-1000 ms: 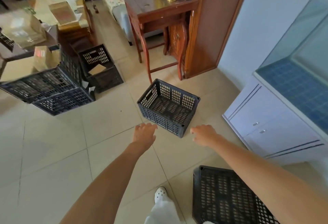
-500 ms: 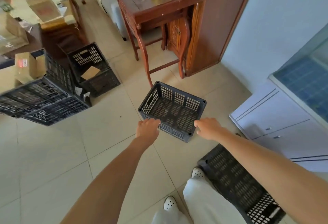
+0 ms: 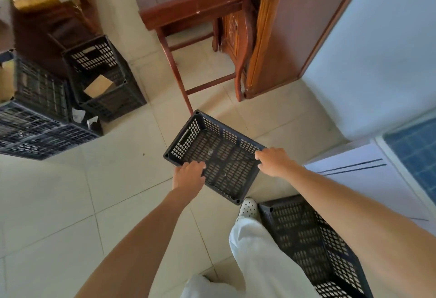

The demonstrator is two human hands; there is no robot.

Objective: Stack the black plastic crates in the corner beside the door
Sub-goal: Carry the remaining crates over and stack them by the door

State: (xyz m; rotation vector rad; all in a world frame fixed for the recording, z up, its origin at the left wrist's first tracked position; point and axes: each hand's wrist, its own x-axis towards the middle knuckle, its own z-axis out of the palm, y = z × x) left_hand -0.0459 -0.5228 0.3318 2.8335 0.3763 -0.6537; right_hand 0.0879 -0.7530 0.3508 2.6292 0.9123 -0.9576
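A near crate [image 3: 311,245] stands just beside the person's trouser leg [image 3: 254,245] and close to a white cabinet [image 3: 354,175]. Ahead of it, the left hand [image 3: 188,176] curls its fingers over the near rim of an open crate [image 3: 219,153] on the tiled floor [image 3: 70,203], while the right hand [image 3: 273,162] grips the rim by its right corner. A second ago both hands hung short of this crate; now they have closed on it, so the lift seems about to begin, though whether it has left the floor cannot be told. Farther left, a far crate [image 3: 103,80] and flattened crates [image 3: 35,130] wait, with a wooden table [image 3: 200,2] beyond.
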